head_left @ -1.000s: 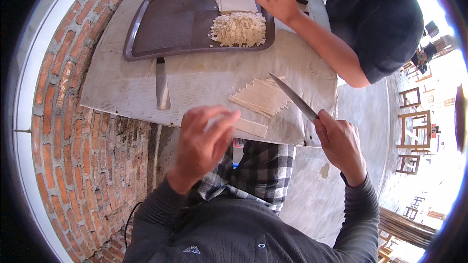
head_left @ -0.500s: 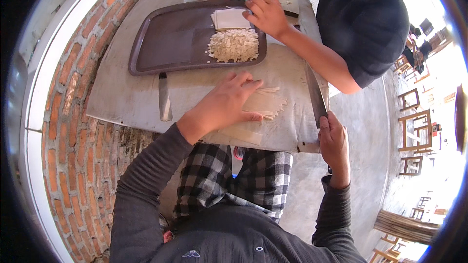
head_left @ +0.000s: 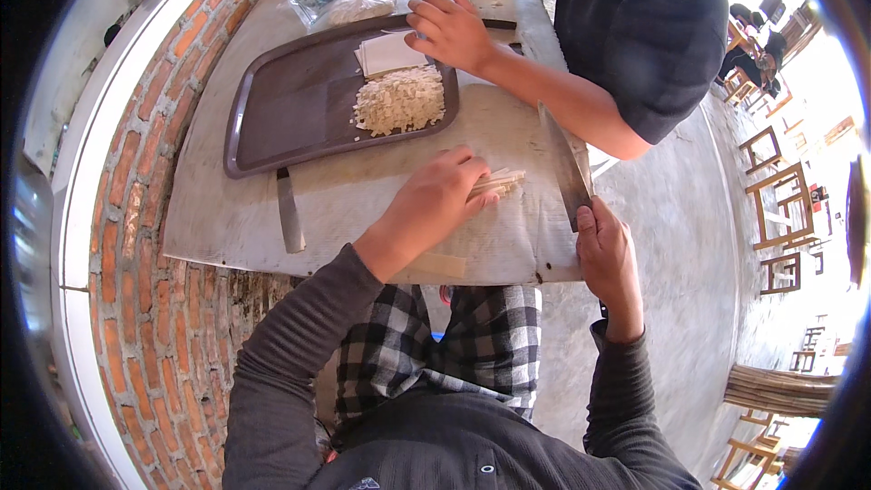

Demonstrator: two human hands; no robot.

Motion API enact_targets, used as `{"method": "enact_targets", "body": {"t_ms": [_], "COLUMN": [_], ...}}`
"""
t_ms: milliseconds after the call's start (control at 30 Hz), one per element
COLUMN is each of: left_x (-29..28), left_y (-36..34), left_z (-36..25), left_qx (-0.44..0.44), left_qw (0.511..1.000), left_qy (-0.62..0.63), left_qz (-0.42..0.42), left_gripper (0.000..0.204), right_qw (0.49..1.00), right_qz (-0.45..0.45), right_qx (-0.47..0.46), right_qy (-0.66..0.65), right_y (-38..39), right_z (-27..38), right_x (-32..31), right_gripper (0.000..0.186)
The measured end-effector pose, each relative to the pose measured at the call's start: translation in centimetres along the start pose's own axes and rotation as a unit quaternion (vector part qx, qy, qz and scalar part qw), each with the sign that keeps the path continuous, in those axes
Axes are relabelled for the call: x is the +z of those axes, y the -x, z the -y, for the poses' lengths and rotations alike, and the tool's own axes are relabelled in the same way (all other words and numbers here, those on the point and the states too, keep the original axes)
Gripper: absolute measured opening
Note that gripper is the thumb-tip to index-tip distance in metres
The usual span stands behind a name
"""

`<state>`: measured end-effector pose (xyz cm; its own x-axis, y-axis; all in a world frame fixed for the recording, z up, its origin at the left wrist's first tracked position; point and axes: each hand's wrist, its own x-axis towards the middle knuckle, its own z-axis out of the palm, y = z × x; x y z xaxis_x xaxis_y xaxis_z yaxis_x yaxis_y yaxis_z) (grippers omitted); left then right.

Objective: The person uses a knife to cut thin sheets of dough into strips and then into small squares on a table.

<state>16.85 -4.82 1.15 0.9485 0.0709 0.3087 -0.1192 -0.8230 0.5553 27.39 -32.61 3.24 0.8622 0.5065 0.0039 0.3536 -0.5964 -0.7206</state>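
Observation:
My left hand point(head_left: 434, 198) is closed around one end of a bundle of thin pale strips point(head_left: 504, 183) on the table; what they are made of I cannot tell. The strips' free ends point right. In my right hand point(head_left: 608, 249), at the table's right edge, is a kitchen knife point(head_left: 562, 163), its broad blade pointing away from me. A flat pale piece point(head_left: 437, 265) lies near the front edge, below my left wrist. Beyond my left hand, a brown tray point(head_left: 281, 100) holds a heap of small pale chips point(head_left: 399, 102) and a stack of pale sheets point(head_left: 392, 53).
Another person's hand point(head_left: 451, 32) hovers at the tray's right end, the forearm crossing the table. A second knife point(head_left: 289, 213) lies just in front of the tray. A plastic bag point(head_left: 349, 2) sits behind it. A brick wall point(head_left: 136, 236) runs along the left.
The strips were fanned out under my spread left hand; now they are drawn together in a bundle in its fingers. The knife stays in my right hand, slightly more tilted. The view has shifted.

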Motion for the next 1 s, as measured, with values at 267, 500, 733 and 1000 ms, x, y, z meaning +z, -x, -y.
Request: {"method": "enact_targets", "body": {"t_ms": [267, 500, 733, 1000], "left_x": [-1.8, -4.4, -3.1, -1.9], "left_y": [-0.2, 2.6, 2.5, 2.5], "left_z": [-0.7, 0.0, 0.1, 0.6], "left_qx": [-0.002, -0.045, -0.08, -0.076], "left_qw": [1.0, 0.997, 0.994, 0.992], "left_qy": [-0.006, -0.021, 0.066, 0.098], "left_qz": [0.017, 0.062, 0.037, 0.003], "left_gripper": [0.053, 0.057, 0.049, 0.045], "right_qw": [0.999, 0.979, 0.965, 0.956], "right_qz": [-0.005, 0.012, 0.011, 0.048], "right_qx": [-0.012, -0.017, -0.058, -0.061], "right_qy": [0.049, 0.205, 0.255, 0.281], "right_y": [0.2, 1.2, 1.4, 1.4], "right_z": [-0.1, 2.2, 2.9, 4.7], "right_x": [-0.2, -0.5, -0.1, 0.4], "right_gripper": [0.031, 0.02, 0.015, 0.013]}}
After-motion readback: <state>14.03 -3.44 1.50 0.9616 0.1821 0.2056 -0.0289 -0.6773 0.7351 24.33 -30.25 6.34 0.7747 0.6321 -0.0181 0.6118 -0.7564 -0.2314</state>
